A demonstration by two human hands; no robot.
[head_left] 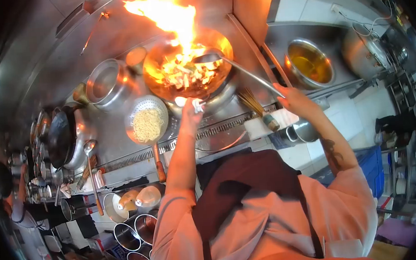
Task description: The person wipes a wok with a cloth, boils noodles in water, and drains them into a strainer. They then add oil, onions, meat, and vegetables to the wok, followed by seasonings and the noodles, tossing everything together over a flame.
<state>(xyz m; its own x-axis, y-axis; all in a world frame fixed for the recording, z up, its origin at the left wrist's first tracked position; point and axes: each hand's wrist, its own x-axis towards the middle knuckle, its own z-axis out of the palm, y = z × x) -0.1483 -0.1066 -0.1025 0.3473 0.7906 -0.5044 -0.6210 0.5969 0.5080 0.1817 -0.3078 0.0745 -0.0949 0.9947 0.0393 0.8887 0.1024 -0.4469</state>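
Observation:
In the head view my left hand (191,112) is closed at the near rim of a wok (221,40), with a white cloth (198,105) bunched in its grip. The wok handle itself is mostly hidden there. Chopped food pieces (184,75) lie in the wok, and a tall flame (175,20) rises from it. My right hand (294,99) is wrapped round the end of a long-handled ladle (250,74). The ladle's bowl hangs over the food, at the right of the flame.
Left of the wok, noodles (147,125) sit in a perforated strainer (148,104) beside a metal pot (109,81). On the right are a bamboo brush (260,109) and a bowl of yellow liquid (310,63). Several containers stand below left; another person's arm (17,194) shows far left.

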